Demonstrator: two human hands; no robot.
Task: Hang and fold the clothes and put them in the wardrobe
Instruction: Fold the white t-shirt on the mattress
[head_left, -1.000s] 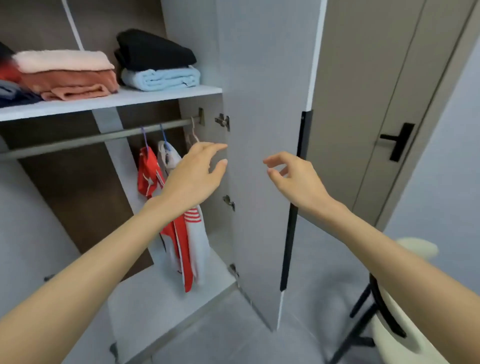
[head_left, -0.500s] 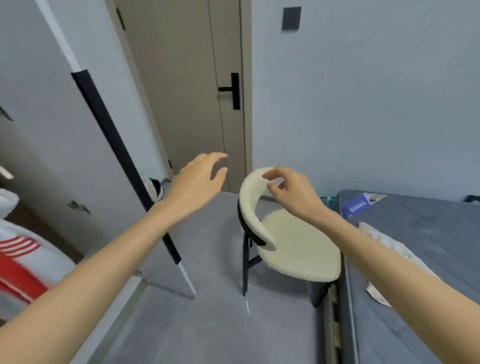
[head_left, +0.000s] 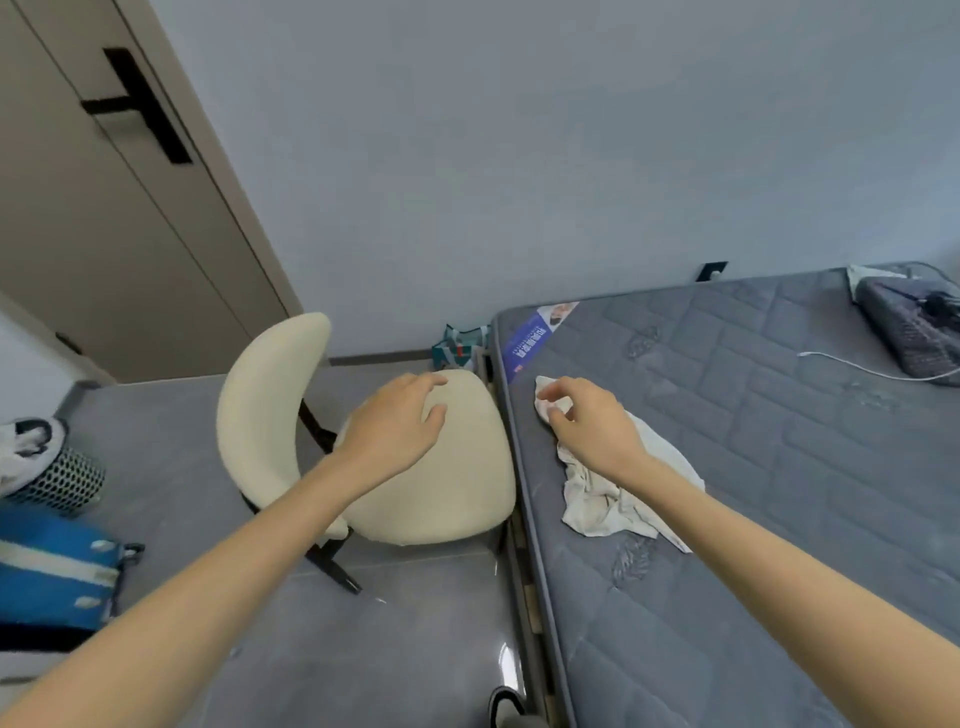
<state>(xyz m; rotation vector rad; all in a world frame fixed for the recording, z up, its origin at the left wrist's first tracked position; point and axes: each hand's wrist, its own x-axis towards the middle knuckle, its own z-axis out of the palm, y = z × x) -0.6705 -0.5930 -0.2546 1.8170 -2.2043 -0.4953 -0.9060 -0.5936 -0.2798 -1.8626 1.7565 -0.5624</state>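
- Right hand (head_left: 592, 423) now hangs over a crumpled cream garment (head_left: 613, 501), fingers loosely curled and gripping nothing. We cannot tell whether the fingertips touch the cloth's far corner.
- Left hand (head_left: 395, 426) hovers relaxed and empty above the seat of the cream chair (head_left: 457, 499).
- A second ago both our hands were raised at the open wardrobe, beside clothes already on the rail. We have since turned away, and the wardrobe is out of view.
- That garment lies on the grey bed (head_left: 779, 467), near the edge just beside the chair.
- We judge one hanging finished and this garment next. Being limp, it will likely want both hands to lift and spread it.
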